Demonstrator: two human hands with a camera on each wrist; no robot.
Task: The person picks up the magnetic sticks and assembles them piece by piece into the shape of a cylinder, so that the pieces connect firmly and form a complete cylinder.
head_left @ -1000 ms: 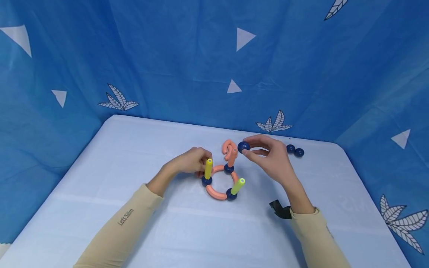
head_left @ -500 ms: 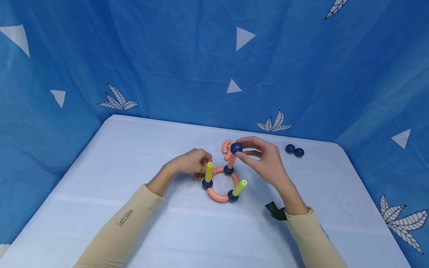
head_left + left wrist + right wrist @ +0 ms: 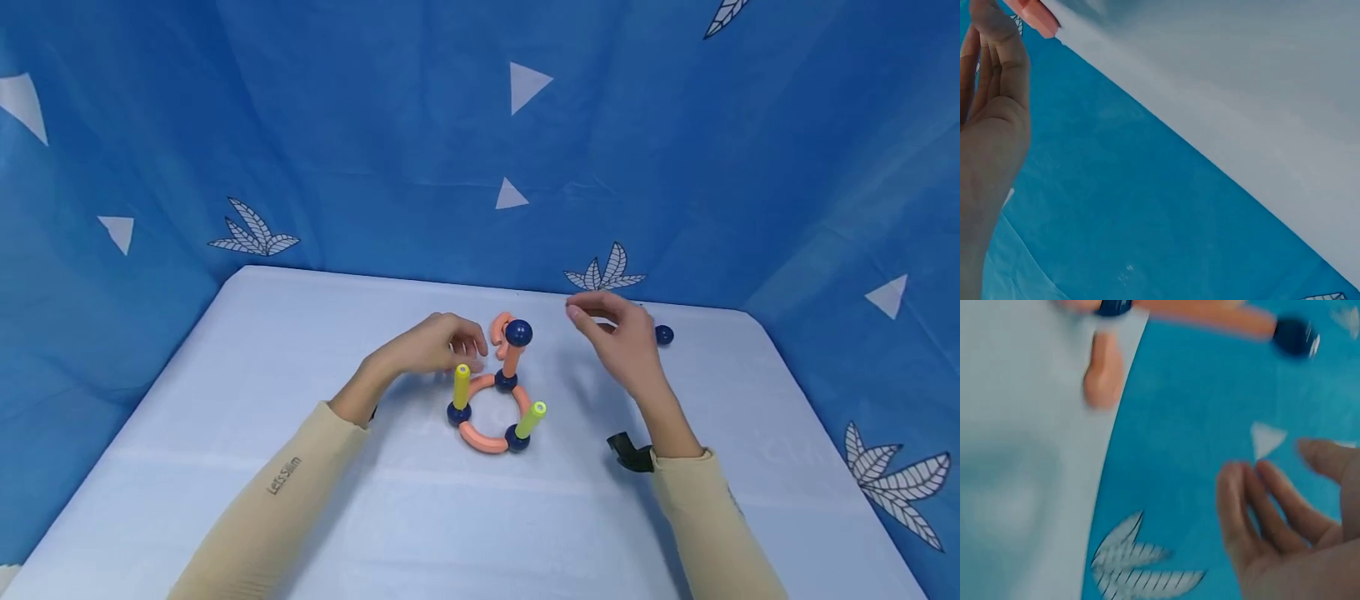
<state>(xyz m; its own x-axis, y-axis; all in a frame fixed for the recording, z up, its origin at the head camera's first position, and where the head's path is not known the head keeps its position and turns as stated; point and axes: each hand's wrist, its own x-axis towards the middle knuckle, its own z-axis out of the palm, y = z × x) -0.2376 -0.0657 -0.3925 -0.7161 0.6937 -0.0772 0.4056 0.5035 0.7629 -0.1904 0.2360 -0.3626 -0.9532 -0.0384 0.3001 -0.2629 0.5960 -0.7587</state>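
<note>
A ring of curved salmon sticks (image 3: pixel 482 440) joined by navy balls lies mid-table. From it rise a yellow stick (image 3: pixel 461 388), a lime stick (image 3: pixel 531 421) and a salmon stick (image 3: pixel 512 361). A navy ball (image 3: pixel 518 332) caps the salmon one; the right wrist view also shows this capping ball (image 3: pixel 1294 336). My left hand (image 3: pixel 438 344) is beside the ring's far left side, fingers loosely bent and holding nothing. To the right of the capped stick, my right hand (image 3: pixel 618 337) hovers with thumb and fingers apart, nothing between them.
Loose curved salmon sticks (image 3: pixel 498 327) lie behind the ring. Another navy ball (image 3: pixel 664 335) rests near the back right edge, partly beyond my right hand. A dark strap (image 3: pixel 630 452) sticks out from the right wrist. Blue patterned cloth (image 3: pixel 390 150) rises behind the white table.
My right hand brought a navy ball onto the upright salmon stick, let go and moved away to the right. My left hand's fingers loosened and came off the ring.
</note>
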